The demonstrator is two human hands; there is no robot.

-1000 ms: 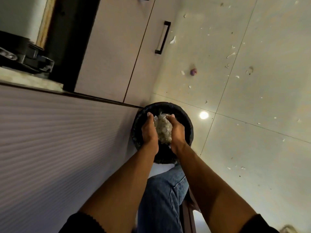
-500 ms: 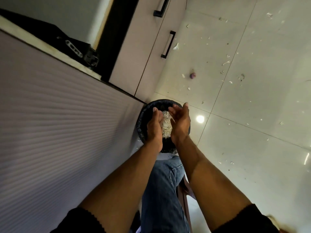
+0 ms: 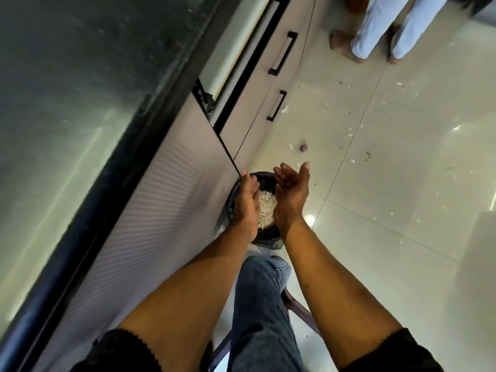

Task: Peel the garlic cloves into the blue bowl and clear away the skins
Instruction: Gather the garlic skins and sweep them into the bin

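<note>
Skins: pale papery pile (image 3: 264,208) sitting down inside the black-lined bin (image 3: 268,236) on the floor, right between both hands
Left hand: (image 3: 247,208) over the bin's near-cabinet side, fingers pretty straight, palm facing in, nothing gripped as far as I can see
Right hand: (image 3: 291,194) opposite it, fingers spread and relaxed, palm empty
Handling: my guess is this stuff is feather-light, flaky and clingy, so scoop loose heaps between two cupped palms, don't pinch
Watch out: bits scattered on the floor tiles (image 3: 402,183) look like they drift easily
Blue bowl: not in view
</note>
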